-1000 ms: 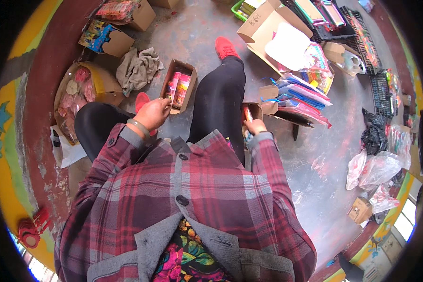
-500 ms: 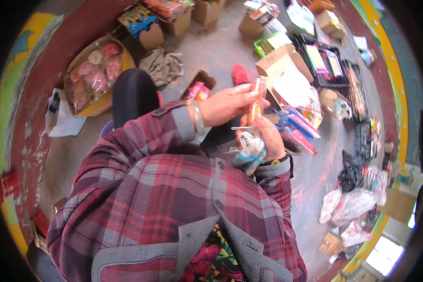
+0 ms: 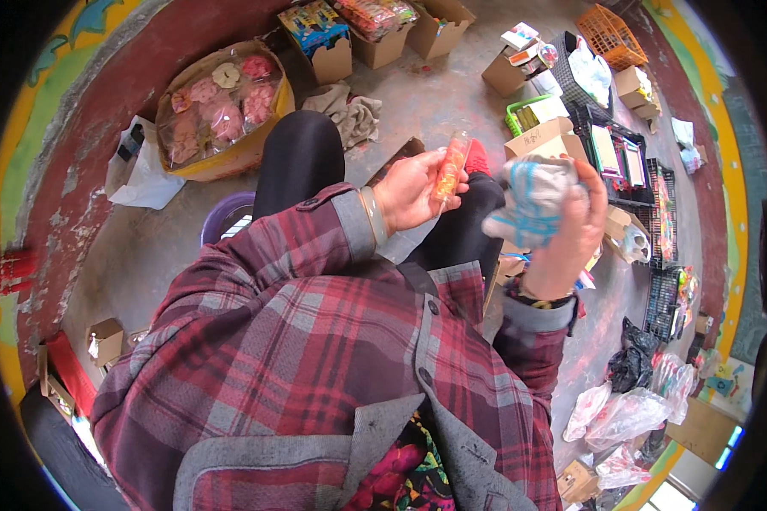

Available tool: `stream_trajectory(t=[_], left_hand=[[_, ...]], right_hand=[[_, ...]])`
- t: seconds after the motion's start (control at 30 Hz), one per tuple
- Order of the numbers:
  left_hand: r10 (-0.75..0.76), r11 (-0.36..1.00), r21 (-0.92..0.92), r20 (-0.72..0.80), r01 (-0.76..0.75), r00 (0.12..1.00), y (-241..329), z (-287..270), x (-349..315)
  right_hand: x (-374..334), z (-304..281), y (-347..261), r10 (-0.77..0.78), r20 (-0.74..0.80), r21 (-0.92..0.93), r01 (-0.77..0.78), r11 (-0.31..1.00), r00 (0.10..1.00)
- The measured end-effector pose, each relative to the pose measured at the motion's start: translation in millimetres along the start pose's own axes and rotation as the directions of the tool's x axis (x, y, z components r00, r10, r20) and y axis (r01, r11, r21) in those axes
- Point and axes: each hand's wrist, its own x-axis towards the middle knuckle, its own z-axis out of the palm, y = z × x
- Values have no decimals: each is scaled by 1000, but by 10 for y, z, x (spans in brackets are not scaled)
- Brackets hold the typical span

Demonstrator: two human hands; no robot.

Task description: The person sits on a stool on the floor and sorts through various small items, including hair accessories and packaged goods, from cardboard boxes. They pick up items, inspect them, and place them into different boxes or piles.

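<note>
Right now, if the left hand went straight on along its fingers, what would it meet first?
Probably the striped cloth in the right hand; the black-clad leg shows between but looks lower, though depth is unclear.

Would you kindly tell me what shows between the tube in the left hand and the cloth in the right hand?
In the head view, a red shoe and a black-clad leg show in the gap between tube and cloth.

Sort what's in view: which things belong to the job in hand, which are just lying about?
In use: clear tube with orange contents, left hand; blue-striped cloth, right hand.
Lying about: crumpled brownish cloth, orange basket, black plastic bag, carton of pink items.
</note>
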Motion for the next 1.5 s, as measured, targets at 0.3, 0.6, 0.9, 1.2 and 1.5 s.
stream_trajectory(t=[0.3,0.6,0.9,1.2,1.5], left_hand=[[-99,989,-85,246,123,964,-188,396,-248],[-80,980,183,17,76,997,-252,397,-240],[-193,962,194,-9,191,981,-63,247,-337],[-149,417,881,-176,223,973,96,31,-289],[175,943,328,-623,52,762,356,-1259,147]], right_hand=[[-185,196,487,-618,632,-412,878,244,468],[193,51,601,-578,535,-565,770,298,616],[452,-546,1262,-4,-13,-407,-2,914,1000],[567,-976,1267,433,-125,637,-263,725,893],[173,-1400,1207,347,-300,452,-188,872,889]])
